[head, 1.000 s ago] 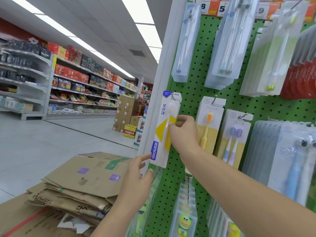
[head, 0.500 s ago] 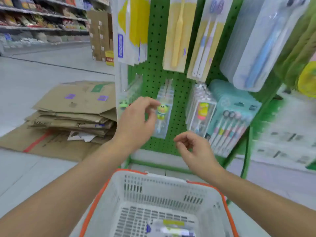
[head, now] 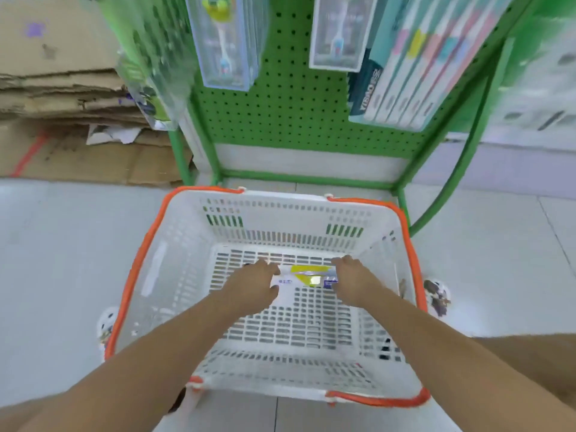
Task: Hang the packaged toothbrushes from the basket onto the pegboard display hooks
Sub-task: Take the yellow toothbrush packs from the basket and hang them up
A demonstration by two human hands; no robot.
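A white shopping basket with an orange rim stands on the floor below me. On its slotted bottom lies one white and yellow packaged toothbrush. My left hand grips the pack's left end between fingers and thumb. My right hand grips its right end the same way. Above the basket rises the green pegboard, where clear toothbrush packs and a teal multi-pack hang; their hooks lie beyond the top edge.
Flattened cardboard boxes are stacked on the floor at the left of the display. The rack's green tube frame curves down on the right, close behind the basket. Pale floor tiles surround the basket.
My view has dropped from the upper pegboard to the basket. Both hands left the hung pack, moved down into the basket and closed on the ends of the pack lying there.
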